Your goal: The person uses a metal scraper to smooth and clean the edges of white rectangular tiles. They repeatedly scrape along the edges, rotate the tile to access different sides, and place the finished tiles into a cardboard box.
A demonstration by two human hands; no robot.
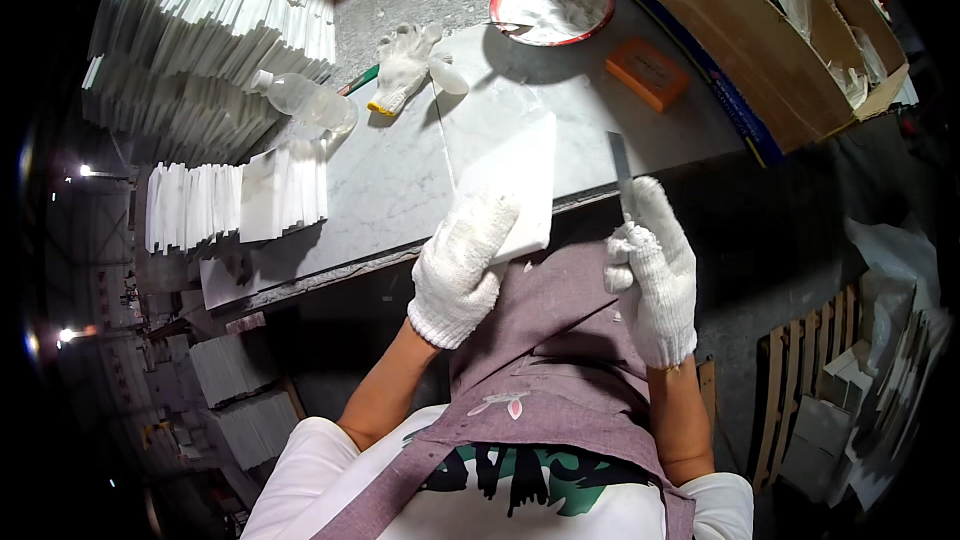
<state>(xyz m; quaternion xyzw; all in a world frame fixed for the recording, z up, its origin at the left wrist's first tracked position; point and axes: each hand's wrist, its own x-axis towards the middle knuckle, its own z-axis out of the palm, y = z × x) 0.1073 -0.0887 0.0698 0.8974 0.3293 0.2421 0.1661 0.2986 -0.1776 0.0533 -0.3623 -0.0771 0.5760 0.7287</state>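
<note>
My left hand [460, 265], in a white knit glove, is closed on a flat white tile [528, 168], which it holds tilted up at the table's front edge. To its right, my right hand [658, 275], gloved alike, grips a narrow dark flat blade [620, 162] that points away from me. Its handle is mostly hidden by the fingers, so the exact kind of tool cannot be told. A gap separates blade and tile. Beyond the tile, a red-rimmed bowl [553, 6] holds white paste, with a thin utensil resting in it.
An orange block [647, 73] lies beside a large cardboard box [790, 30]. Stacked white tiles [200, 30] and a shorter tile row [235, 198] stand at left. A plastic bottle [305, 100] and a spare glove [403, 70] lie on the marble-like tabletop [385, 205]. A wooden pallet [800, 370] is lower right.
</note>
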